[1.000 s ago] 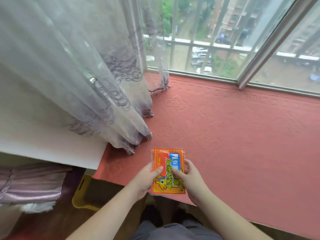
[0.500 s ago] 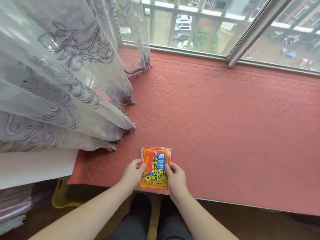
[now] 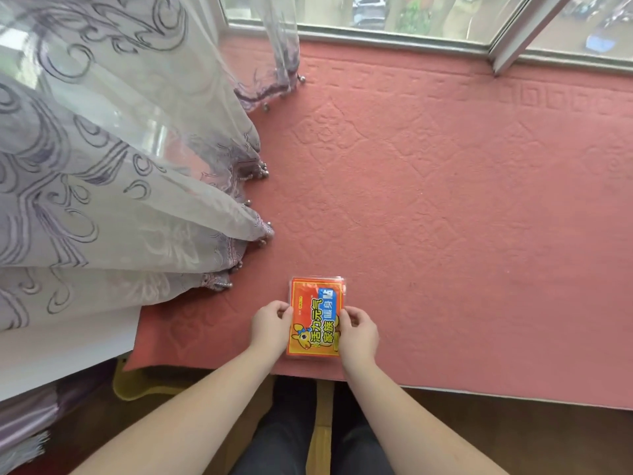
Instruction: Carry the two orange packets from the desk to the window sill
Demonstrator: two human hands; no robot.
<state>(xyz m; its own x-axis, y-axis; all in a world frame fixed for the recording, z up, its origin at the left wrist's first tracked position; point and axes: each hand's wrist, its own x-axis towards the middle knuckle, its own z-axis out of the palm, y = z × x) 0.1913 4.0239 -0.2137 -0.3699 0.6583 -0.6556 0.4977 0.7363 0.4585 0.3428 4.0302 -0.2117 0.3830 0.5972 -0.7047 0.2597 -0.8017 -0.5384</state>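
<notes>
The orange packets [image 3: 313, 317] lie stacked as one flat pile near the front edge of the window sill [image 3: 445, 200], which is covered by a pink embossed mat. Yellow and blue print shows on the top packet; only a sliver of the lower one's edge peeks out at the far end. My left hand [image 3: 269, 325] pinches the pile's left edge. On the opposite edge my right hand [image 3: 358, 332] holds it with curled fingers. The pile appears to rest on the mat.
A sheer purple-patterned curtain [image 3: 120, 166] with beaded hem drapes over the sill's left part. The window frame [image 3: 394, 36] runs along the back. A white ledge [image 3: 61, 351] sits lower left, with a yellow object [image 3: 137, 385] under the sill.
The packets have come down from mid-air over the sill's front edge to lie on the mat. Both hands stayed on their sides, and the view tilted downward, closer to the sill.
</notes>
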